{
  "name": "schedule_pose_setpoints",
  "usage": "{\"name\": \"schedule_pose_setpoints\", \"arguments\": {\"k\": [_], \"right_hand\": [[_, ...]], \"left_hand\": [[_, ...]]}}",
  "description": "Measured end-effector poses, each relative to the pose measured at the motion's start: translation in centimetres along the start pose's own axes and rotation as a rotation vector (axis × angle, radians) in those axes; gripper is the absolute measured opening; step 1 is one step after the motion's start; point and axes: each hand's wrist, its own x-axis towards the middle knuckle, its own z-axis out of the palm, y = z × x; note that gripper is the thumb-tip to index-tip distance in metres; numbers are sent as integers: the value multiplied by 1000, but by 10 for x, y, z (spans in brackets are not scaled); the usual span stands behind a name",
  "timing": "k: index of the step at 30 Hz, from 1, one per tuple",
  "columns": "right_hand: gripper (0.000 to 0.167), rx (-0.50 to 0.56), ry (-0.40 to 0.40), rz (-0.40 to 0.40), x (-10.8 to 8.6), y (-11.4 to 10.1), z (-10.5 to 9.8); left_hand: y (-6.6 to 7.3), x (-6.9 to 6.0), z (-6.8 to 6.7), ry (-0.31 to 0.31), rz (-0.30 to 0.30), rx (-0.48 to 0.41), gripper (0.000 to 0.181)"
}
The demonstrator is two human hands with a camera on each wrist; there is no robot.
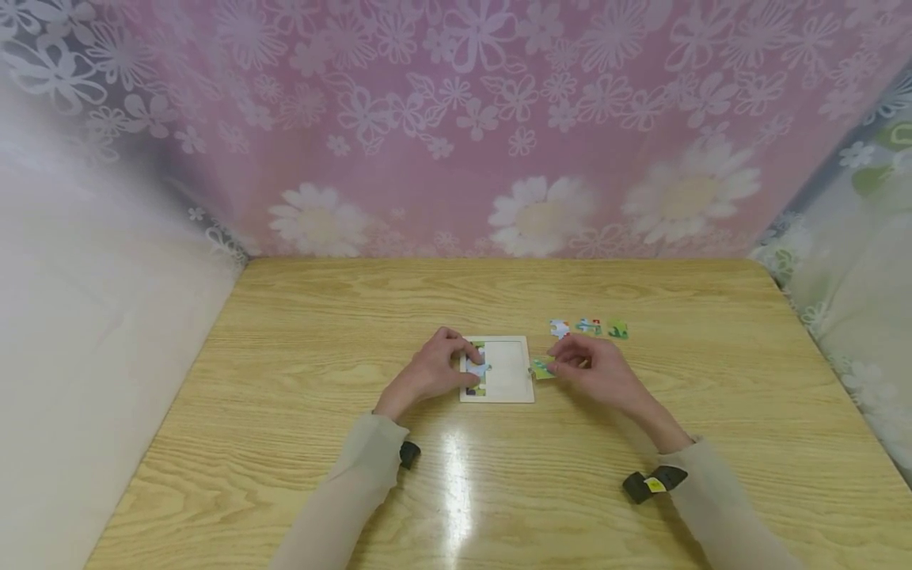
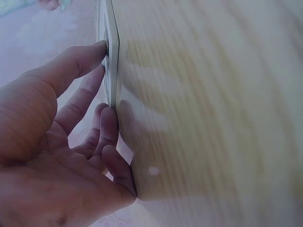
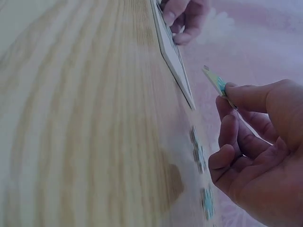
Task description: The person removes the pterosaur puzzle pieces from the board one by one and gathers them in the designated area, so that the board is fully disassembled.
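Observation:
A white square puzzle tray [image 1: 509,372] lies on the table, with several joined jigsaw pieces [image 1: 476,369] along its left side. My left hand [image 1: 439,366] is at that side; its thumb and index finger stand apart, their tips touching down on the laid pieces. In the left wrist view, other fingers of the left hand [image 2: 61,127] rest by the tray's edge [image 2: 112,61]. Just right of the tray, my right hand [image 1: 597,370] pinches a green jigsaw piece [image 1: 543,368] between thumb and fingers. The right wrist view shows this piece [image 3: 216,81] raised off the table and tilted.
Behind the right hand lie three loose jigsaw pieces: a white-and-blue one [image 1: 559,327], a blue-and-red one [image 1: 589,325] and a green one [image 1: 617,329]. The wooden table [image 1: 321,317] meets a pink flowered curtain [image 1: 442,182] at its back edge.

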Motion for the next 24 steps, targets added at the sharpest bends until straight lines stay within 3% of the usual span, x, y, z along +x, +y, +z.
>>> {"name": "schedule_pose_setpoints", "arguments": {"k": [24], "right_hand": [[26,-111,154,51,-19,53,-62]], "left_hand": [[-3,0,0,-3,14,-5,17]]}}
